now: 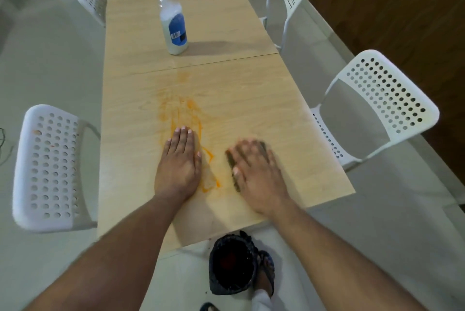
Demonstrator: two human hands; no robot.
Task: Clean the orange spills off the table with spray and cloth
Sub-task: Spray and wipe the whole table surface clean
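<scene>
Orange spill (pixel 187 119) streaks the near half of the pale wooden table (pixel 251 99), running as smeared lines from the seam between the two tabletops down toward the near edge, with a brighter orange outline low down between my hands. My left hand (pixel 180 162) lies flat on the table, fingers straight and close together, its fingertips over the lower part of the smear. My right hand (pixel 254 172) presses flat on a dark cloth (pixel 232 167), fingers spread; the hand is blurred, and only the cloth's edges peek out beside my thumb and beyond my fingertips, just to the right of the spill. The spray bottle (pixel 173 16), clear with a blue trigger head and a blue label, stands upright on the far tabletop, well apart from both hands. White perforated chairs (pixel 377 102) stand along both long sides. Below the near edge, on the grey floor, sits a bin lined with a dark bag (pixel 232 264), beside my sandalled foot (pixel 266 275).
</scene>
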